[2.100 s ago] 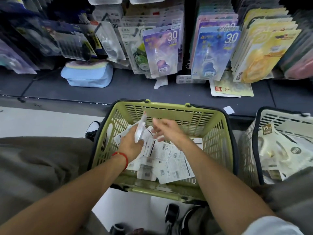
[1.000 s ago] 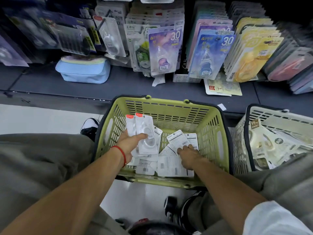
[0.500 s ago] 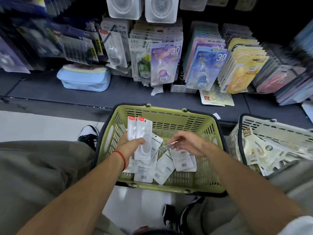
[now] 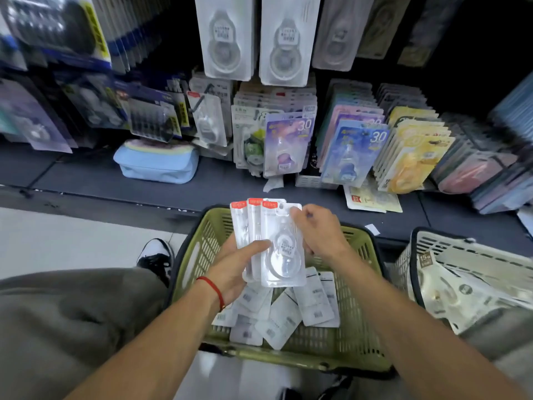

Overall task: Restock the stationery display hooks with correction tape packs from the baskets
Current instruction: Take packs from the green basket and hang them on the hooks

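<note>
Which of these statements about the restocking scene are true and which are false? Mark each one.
1. The left hand holds a fan of correction tape packs. True.
2. The green basket is empty. False: loose packs lie in it.
3. The right hand touches the front pack. True.
4. The blue pouch hangs from a hook. False: it sits on the shelf.

Left hand [image 4: 235, 265] gripping fanned stack of correction tape packs [image 4: 271, 241], thumb across front, above green basket [image 4: 202, 249]. Right hand [image 4: 320, 232] pinching right edge of front pack. More packs lying face down in basket bottom. White basket [image 4: 432, 249] to right, also holding packs. Hanging packs [image 4: 253, 39] on display behind
</note>
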`<control>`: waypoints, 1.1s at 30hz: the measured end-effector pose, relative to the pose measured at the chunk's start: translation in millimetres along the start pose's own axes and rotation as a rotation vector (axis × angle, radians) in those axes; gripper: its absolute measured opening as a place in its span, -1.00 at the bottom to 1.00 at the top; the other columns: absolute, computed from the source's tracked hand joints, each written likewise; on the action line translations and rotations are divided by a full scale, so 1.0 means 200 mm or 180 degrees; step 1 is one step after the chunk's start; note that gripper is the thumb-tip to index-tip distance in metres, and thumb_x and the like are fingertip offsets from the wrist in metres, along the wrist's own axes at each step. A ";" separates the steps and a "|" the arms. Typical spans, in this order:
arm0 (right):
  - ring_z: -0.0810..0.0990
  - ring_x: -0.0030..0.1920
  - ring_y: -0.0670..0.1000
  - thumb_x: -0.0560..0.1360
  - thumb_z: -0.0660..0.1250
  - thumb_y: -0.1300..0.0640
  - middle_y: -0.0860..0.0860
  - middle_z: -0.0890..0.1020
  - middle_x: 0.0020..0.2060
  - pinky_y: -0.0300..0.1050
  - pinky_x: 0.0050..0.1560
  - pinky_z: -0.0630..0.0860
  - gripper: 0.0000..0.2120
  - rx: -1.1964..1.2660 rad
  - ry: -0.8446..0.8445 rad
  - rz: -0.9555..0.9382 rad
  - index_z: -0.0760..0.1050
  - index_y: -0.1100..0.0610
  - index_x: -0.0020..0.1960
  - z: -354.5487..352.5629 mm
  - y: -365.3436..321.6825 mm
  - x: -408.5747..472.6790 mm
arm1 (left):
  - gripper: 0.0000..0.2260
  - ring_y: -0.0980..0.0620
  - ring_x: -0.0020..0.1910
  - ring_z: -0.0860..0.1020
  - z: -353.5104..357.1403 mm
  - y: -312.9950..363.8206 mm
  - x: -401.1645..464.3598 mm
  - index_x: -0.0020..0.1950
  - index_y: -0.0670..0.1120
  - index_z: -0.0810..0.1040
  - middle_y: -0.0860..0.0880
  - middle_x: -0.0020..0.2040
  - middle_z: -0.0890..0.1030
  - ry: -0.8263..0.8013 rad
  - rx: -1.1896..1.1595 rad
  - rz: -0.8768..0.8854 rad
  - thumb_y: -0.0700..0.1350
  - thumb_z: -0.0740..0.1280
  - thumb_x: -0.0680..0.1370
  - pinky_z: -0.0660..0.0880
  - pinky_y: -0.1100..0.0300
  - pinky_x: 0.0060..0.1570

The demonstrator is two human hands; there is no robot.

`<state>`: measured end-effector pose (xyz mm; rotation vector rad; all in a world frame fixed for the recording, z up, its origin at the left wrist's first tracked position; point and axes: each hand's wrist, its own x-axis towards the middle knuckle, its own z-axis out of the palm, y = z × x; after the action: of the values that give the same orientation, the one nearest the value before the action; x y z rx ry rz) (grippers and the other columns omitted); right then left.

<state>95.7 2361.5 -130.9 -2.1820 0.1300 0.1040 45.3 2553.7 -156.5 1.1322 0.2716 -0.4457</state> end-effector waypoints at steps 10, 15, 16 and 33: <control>0.66 -0.12 -0.03 0.40 0.34 -0.52 -0.07 0.70 -0.09 -0.08 -0.11 0.54 -0.46 0.0402 0.0086 -0.0764 0.60 -0.10 0.06 -0.55 -0.44 0.04 | -0.55 -0.23 0.39 0.56 0.43 0.61 0.04 0.55 -0.10 0.41 -0.19 0.40 0.59 -0.0454 -0.0140 0.1281 -0.25 0.32 0.65 0.44 -0.27 0.42; 0.73 0.04 -0.10 0.59 0.44 -0.05 -0.15 0.76 0.02 -0.25 -0.03 0.62 -0.80 0.1303 0.0271 -0.1086 0.62 -0.03 0.18 -0.61 -0.50 0.04 | -0.54 -0.22 0.32 0.62 0.58 0.86 0.11 0.52 -0.09 0.44 -0.18 0.35 0.63 -0.0899 0.0086 0.1516 -0.20 0.37 0.61 0.64 -0.10 0.16; 0.74 0.04 -0.11 0.60 0.43 -0.01 -0.15 0.76 0.03 -0.26 -0.02 0.62 -0.81 0.1428 0.0370 -0.1144 0.62 -0.01 0.19 -0.61 -0.52 0.04 | -0.54 -0.21 0.31 0.63 0.61 0.90 0.12 0.51 -0.08 0.45 -0.18 0.35 0.63 -0.0978 0.0101 0.1545 -0.18 0.37 0.60 0.65 -0.09 0.15; 0.69 0.00 -0.14 0.67 0.31 -0.07 -0.24 0.68 0.02 0.17 0.00 0.68 -0.78 0.1260 0.1612 -0.1204 0.48 -0.11 0.30 -0.67 -0.71 0.29 | -0.56 -0.08 0.22 0.68 0.52 1.13 0.16 0.38 -0.04 0.58 -0.05 0.22 0.72 0.0023 0.0286 0.2252 -0.17 0.52 0.51 0.54 -0.20 0.33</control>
<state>174.8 2329.9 54.2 -1.7588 0.0166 -0.6388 178.8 2531.9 55.5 1.2340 -0.1512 0.1751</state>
